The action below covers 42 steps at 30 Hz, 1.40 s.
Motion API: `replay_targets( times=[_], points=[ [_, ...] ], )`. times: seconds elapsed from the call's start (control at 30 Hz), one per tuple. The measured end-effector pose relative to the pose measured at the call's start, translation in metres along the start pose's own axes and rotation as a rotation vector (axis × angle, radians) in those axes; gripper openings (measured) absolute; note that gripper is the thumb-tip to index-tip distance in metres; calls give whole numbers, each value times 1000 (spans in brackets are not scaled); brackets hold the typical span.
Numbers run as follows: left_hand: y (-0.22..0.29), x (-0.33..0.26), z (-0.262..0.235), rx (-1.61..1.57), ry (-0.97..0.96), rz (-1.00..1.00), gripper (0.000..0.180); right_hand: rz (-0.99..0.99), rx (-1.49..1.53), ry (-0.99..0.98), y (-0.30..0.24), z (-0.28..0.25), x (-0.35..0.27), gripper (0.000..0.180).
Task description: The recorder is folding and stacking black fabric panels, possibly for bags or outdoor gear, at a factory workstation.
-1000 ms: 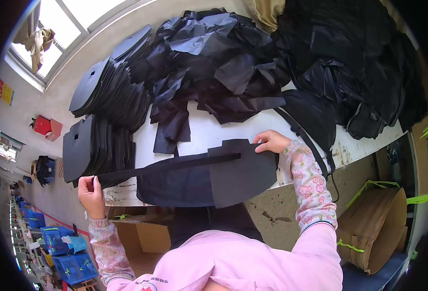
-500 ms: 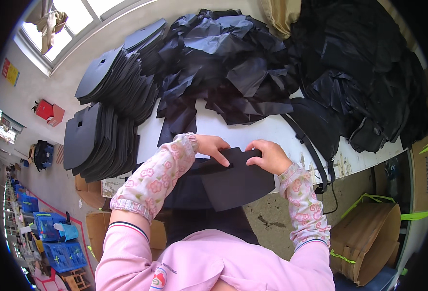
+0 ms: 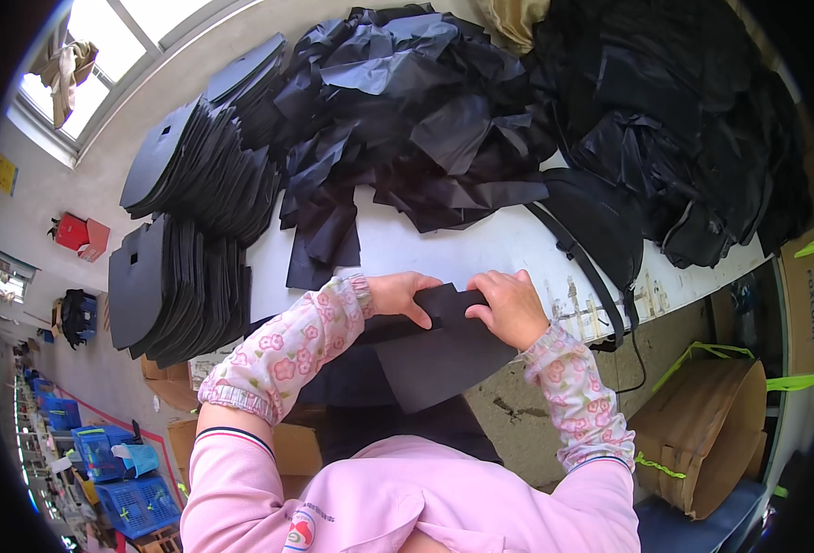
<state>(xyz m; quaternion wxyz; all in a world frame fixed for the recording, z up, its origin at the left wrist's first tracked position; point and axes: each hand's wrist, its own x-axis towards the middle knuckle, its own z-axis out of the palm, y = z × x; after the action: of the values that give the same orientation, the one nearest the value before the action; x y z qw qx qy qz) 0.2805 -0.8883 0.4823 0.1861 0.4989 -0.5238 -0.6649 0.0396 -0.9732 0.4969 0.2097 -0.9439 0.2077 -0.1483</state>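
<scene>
A flat black panel [image 3: 444, 364] hangs over my lap at the near edge of the table, with a short tab standing up at its top. My left hand [image 3: 399, 297] pinches its upper left part between thumb and fingers. On the other side of the tab, my right hand [image 3: 510, 309] grips the top edge, thumb bent inward. The fingertips behind the panel are hidden. To the left on the white table [image 3: 416, 256] stand stacks of black panels [image 3: 144, 281] with rounded corners and small rectangular holes.
Loose black sheets [image 3: 425, 120] form a heap at the back middle. Dark fabric [image 3: 674, 111] is piled at the back right, beside a black bag [image 3: 596, 221] with straps. An open cardboard box [image 3: 702, 433] stands below on the right. Blue crates [image 3: 135, 502] sit far left.
My hands have shifted slightly down and my right fingers have bunched closer to the tab. The panel has tilted, its lower edge swinging left. The whole view has turned a little.
</scene>
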Motion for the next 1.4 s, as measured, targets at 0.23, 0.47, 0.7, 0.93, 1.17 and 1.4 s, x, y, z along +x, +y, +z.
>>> replay_targets(
  times=[0.23,0.47,0.7,0.93,1.17,1.4],
  points=[
    [11,-7,4,-141,-31,7,63,5,-115,47,-12,-6,-3,28],
    [0,-1,0,4,116,52,65,39,-266,82,-19,0,0,27],
    [-10,-27,46,979,630,478,67,231,-225,-60,15,25,-9,34],
    [-67,-43,107,1128,544,156,77,-85,-74,76,10,47,-17,45],
    [-71,-50,109,1132,565,138,75,52,137,207,27,25,46,47],
    [-76,-59,83,281,861,394,63,-108,-257,323,26,52,134,19]
  ],
)
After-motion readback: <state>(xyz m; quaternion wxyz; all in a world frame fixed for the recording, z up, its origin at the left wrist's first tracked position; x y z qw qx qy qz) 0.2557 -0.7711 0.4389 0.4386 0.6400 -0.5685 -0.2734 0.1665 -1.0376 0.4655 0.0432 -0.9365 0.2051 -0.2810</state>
